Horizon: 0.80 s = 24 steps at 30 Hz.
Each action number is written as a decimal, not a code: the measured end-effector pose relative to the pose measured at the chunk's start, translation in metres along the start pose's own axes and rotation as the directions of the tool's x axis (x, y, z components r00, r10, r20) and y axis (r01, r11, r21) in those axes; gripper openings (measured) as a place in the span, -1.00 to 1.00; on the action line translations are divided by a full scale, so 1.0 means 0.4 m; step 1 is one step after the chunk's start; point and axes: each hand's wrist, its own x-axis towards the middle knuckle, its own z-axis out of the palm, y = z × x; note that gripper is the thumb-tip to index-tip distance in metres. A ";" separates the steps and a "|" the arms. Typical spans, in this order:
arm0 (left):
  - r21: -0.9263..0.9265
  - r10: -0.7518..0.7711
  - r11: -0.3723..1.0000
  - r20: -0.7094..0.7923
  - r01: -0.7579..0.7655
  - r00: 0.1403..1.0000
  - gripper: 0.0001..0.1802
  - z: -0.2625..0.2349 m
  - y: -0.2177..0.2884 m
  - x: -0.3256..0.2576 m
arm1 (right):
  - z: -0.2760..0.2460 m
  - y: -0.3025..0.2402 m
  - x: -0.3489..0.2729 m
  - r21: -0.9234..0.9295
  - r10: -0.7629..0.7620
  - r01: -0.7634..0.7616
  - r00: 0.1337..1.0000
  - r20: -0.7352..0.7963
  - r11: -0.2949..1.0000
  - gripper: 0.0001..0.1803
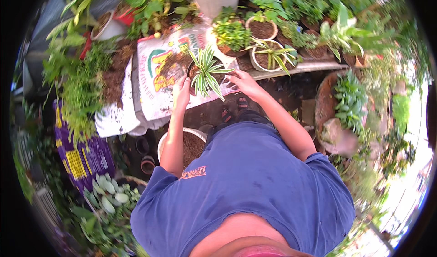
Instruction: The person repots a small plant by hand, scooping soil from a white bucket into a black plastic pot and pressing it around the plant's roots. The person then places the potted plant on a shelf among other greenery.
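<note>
A small potted plant (207, 73) with narrow green-and-white striped leaves stands in front of me, its dark pot mostly hidden by the leaves. My left hand (181, 92) is against the left side of that pot, thumb up by the rim and fingers curled along its wall. On the other side, my right hand (245, 83) has its fingers apart, close to the pot's right edge and the leaf tips. Beneath the pot lies a printed white plastic sack (152, 95), spread over the bench and smudged with soil.
Several potted plants line the bench's far side, among them another striped-leaf pot (268, 57). Loose soil (119, 73) is heaped at the left. Below the bench are a white bucket of brown soil (193, 148) and a purple sack (84, 161). A large planter (325, 102) stands right.
</note>
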 end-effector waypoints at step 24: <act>-0.066 0.104 0.994 0.752 -0.082 0.650 -0.56 0.894 0.236 -0.043 | -0.549 0.140 -0.518 0.244 0.020 0.324 0.566 -0.824 0.914 -0.71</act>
